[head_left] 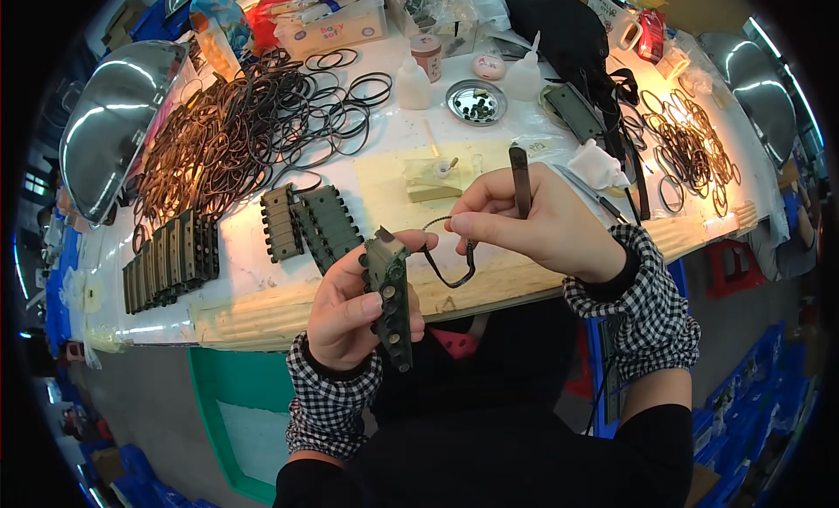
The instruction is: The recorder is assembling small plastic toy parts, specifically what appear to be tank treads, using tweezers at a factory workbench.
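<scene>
Toy tank hull (398, 320) is held in the half-closed left hand (343, 317). The right hand (564, 224) pinches a black track loop (472, 261) and also holds dark tweezers (521, 180).

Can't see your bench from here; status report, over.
Left hand: green wheeled part. Right hand: dark loop, dark tool. Heaped bands off left, not between hands.

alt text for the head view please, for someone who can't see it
A person's left hand holds a dark green wheeled model part while the right hand pinches a thin black band and holds a slim dark tool. On the cluttered worktable beyond lie more green parts and tangled heaps of dark bands.
</scene>
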{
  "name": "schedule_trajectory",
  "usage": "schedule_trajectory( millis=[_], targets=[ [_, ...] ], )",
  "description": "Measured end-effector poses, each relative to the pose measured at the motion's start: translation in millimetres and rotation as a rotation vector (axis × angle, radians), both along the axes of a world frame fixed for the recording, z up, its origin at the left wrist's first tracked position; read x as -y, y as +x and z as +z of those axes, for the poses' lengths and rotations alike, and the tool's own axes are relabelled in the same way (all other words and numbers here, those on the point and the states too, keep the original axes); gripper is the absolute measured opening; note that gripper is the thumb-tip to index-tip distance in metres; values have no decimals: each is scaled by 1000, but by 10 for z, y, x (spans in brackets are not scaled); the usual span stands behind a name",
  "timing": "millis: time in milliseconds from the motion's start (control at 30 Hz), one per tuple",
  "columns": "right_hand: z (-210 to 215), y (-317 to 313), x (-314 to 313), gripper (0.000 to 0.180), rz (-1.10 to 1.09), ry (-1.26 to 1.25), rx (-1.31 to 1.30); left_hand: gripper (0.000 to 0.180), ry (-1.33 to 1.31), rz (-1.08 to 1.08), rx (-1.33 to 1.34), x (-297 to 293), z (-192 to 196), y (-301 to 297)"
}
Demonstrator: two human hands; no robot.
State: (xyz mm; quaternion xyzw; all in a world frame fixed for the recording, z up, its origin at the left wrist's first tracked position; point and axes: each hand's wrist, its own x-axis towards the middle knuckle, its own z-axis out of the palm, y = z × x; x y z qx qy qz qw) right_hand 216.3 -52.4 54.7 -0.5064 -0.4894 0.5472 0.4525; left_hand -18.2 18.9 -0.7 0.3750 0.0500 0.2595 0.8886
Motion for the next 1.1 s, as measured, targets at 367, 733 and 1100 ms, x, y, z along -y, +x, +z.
schedule_trajectory(
  millis=[367, 733, 1100],
  targets=[
    [2, -7, 10, 18, 48, 34, 188, 60, -117, 22, 156, 10, -69, -48],
    [28, -18, 101, 11, -226, 470, 597, 56, 101, -231, 99, -55, -95, -103],
    [-30, -115, 103, 17, -210, 784, 759, 60, -3, -163, -31, 32, 21, -2]
  ],
)
